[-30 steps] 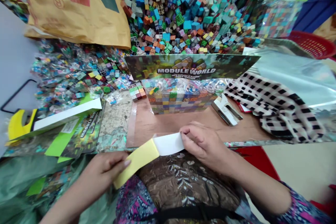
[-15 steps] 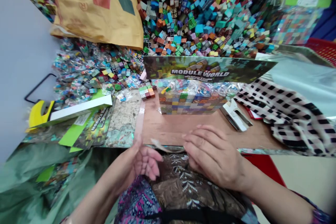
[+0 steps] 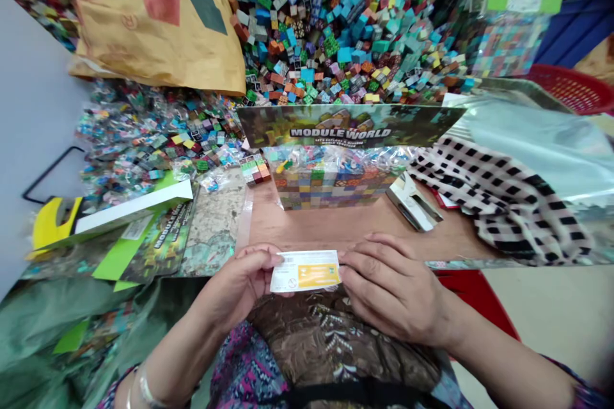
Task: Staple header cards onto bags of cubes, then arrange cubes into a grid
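Note:
A small white label with a yellow block (image 3: 307, 271) is stretched flat between my two hands, over my lap at the table's front edge. My left hand (image 3: 244, 278) pinches its left end. The fingers of my right hand (image 3: 386, 284) are closed on its right end. Beyond the hands, a clear bag of colourful blocks (image 3: 336, 185) stands upright under a printed "MODULE WORLD" header card (image 3: 350, 126). A small cluster of joined blocks (image 3: 255, 169) lies to its left, and a metal stapler (image 3: 413, 201) to its right.
Loose blocks (image 3: 330, 45) are heaped at the back, beside a yellow sack (image 3: 153, 25). Small plastic packets lie at the left. A yellow tape dispenser (image 3: 55, 223) and green-edged cards (image 3: 144, 236) are front left. A checked cloth (image 3: 508, 204) lies right, near a red basket (image 3: 570, 86).
The label now shows between my hands. My left hand has turned from open to pinching it. The whole view has shifted, so the table items appear further left.

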